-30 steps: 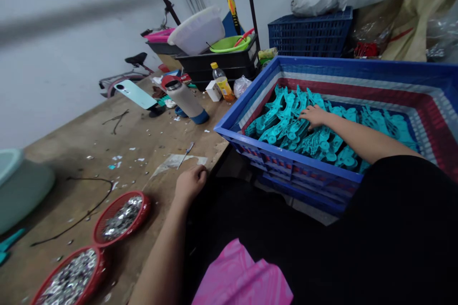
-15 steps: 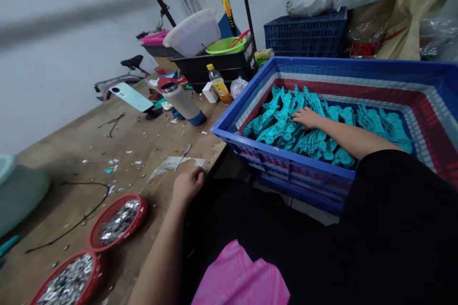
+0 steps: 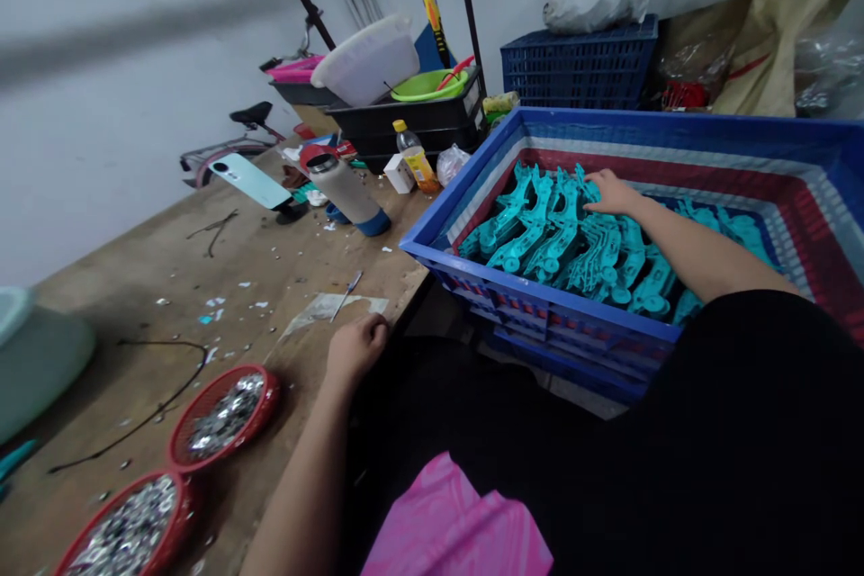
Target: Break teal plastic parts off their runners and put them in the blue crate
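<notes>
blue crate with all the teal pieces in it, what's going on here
A person's right hand reaches into the blue crate, its fingers at the teal plastic pieces lying side by side there; whether it grips one is hard to tell. The left hand rests loosely curled at the table edge. Two red baskets of small shiny pieces stand on the table.
</notes>
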Tool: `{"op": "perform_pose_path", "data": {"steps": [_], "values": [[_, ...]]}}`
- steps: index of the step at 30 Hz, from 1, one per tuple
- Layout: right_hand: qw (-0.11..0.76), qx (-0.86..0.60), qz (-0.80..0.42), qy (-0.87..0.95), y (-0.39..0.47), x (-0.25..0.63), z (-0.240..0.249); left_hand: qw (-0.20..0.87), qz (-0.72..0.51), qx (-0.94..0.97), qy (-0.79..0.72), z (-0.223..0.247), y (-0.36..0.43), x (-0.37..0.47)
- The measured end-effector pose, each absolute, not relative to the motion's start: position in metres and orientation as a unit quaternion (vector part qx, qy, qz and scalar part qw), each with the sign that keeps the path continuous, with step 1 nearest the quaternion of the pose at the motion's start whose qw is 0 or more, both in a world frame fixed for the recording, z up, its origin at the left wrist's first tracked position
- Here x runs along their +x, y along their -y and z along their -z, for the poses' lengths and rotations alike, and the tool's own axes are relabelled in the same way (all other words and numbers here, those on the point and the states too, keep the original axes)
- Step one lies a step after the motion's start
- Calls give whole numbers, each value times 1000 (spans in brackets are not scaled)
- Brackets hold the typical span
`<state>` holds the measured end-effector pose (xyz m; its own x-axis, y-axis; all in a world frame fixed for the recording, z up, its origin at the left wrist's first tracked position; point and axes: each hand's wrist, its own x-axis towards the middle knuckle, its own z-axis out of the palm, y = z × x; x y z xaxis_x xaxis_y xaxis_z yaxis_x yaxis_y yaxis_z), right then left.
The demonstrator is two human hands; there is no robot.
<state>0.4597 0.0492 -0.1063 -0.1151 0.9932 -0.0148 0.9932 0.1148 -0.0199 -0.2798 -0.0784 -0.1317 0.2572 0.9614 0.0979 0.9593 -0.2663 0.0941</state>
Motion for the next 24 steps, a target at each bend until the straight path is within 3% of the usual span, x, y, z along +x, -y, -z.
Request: {"op": "perform_pose_path", "data": {"steps": [7, 24], "values": [[-36, -753, -122, 645, -35, 485, 138, 2, -65, 790, -610, 133, 77, -280], [-73, -770, -70, 631, -63, 438, 138, 2, -66, 790, -610, 134, 77, -280]]}}
